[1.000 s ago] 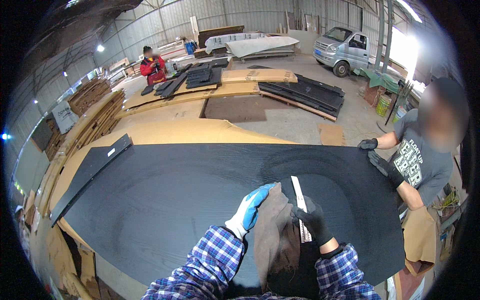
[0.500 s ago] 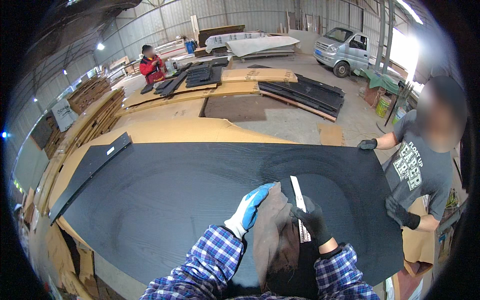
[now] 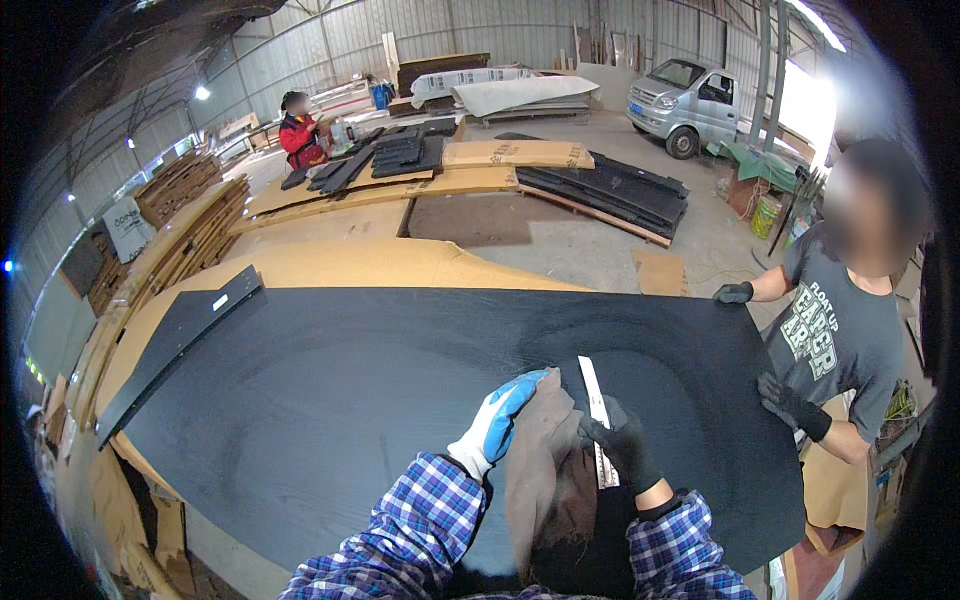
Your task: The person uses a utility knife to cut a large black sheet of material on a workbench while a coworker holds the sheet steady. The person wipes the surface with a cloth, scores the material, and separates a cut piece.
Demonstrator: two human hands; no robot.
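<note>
My left hand (image 3: 500, 420), in a white and blue glove, is closed on the upper end of a grey-brown cloth (image 3: 540, 460). The cloth hangs down in folds towards me over a large black wood-grain panel (image 3: 370, 400). Just right of it, my right hand (image 3: 622, 442), in a black glove, is wrapped round a white ruler (image 3: 592, 385) that has fine markings along its lower part. The ruler stands out above and below the fingers, slightly tilted. Part of the right fingers touches or lies close behind the cloth's edge.
A narrow black board (image 3: 185, 350) lies across the panel's left end. At the right, a co-worker (image 3: 825, 300) in black gloves holds the panel's right edge. Cardboard (image 3: 400, 265) lies beneath the panel. Beyond are stacked black boards (image 3: 610, 195), another person (image 3: 300, 140) and a van (image 3: 685, 105).
The co-worker's lower hand has shifted up and left along the panel's right edge, and their head has tilted lower. My hands keep nearly the same place with the cloth and ruler.
</note>
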